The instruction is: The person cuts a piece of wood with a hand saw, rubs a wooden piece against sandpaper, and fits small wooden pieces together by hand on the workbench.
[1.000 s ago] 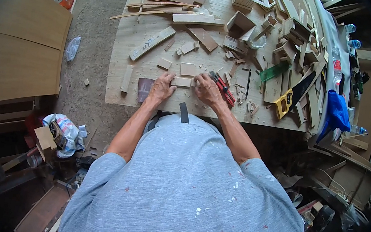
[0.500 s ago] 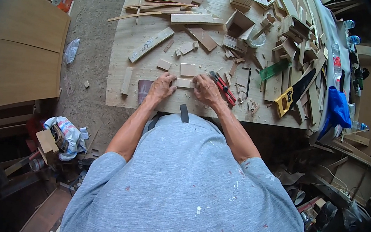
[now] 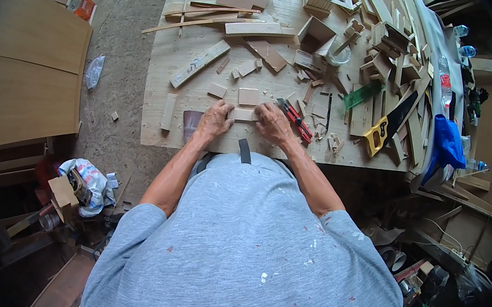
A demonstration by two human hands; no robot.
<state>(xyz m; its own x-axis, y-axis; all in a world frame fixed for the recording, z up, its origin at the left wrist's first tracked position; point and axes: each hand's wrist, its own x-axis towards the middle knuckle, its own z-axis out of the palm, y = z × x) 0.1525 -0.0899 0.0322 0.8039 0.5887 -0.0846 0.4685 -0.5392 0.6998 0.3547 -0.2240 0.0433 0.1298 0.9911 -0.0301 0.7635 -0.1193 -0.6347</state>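
Note:
A small pale wood block (image 3: 243, 115) lies near the front edge of the workbench, gripped at both ends. Around its left end the fingers of my left hand (image 3: 216, 119) are closed. My right hand (image 3: 272, 123) pinches the right end. Just beyond it is a flat rectangular wood piece (image 3: 248, 97), with a smaller wood piece (image 3: 217, 90) to its left. Beside my right hand lie red-and-black utility knives (image 3: 296, 121). A brownish curved piece (image 3: 191, 123) rests by my left wrist.
A yellow-handled handsaw (image 3: 389, 125) lies at the right among piled wood offcuts (image 3: 386, 63). Long strips and boards (image 3: 260, 30) cover the far side of the workbench (image 3: 154, 124). A green translucent piece (image 3: 362, 94) and a blue bag (image 3: 449, 143) are on the right.
Both hands stay on the wood block in nearly the same place. The view has shifted very slightly.

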